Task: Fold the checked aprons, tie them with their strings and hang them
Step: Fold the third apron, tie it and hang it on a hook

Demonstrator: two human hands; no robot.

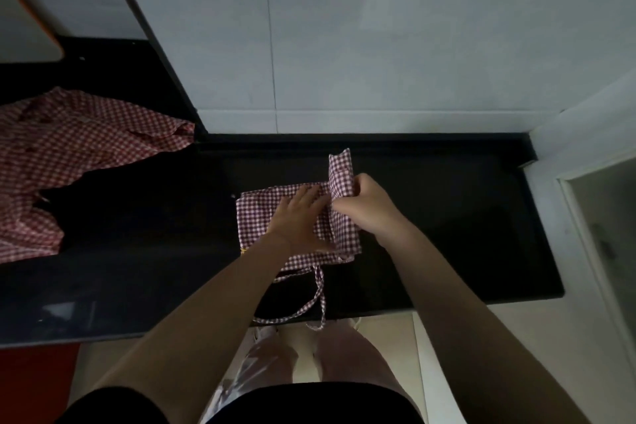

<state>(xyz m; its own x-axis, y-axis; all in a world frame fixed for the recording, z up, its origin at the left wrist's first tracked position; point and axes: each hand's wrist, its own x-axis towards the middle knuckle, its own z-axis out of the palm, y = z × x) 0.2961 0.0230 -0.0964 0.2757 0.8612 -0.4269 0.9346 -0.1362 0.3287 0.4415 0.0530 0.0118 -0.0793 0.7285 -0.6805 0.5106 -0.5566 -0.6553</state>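
A purple checked apron (261, 213) lies on a black counter (447, 217), near the middle, in front of a pale tiled wall (344, 45). It is folded into a small flat block.

The left hand (299, 217) lies flat on top of the apron. Its fingers are straight and a little spread, and they press the cloth down. The thumb points toward the near edge of the apron.

The right hand (361, 206) is just beside the left hand, and the two hands almost touch. Its fingers are curled and pinch the right end of the apron. That end (340, 172) stands up from the counter and bends over toward the left hand.

The apron strings (318, 289) come out from the near side of the folded cloth. They run across the counter toward the person and hang over the front edge in a loop.

A red checked apron (69, 148) lies far off to the left on the same counter. It is loose and crumpled, not folded. It is well apart from the purple one.

Below the counter you can see the person's legs and a light floor (447, 354).
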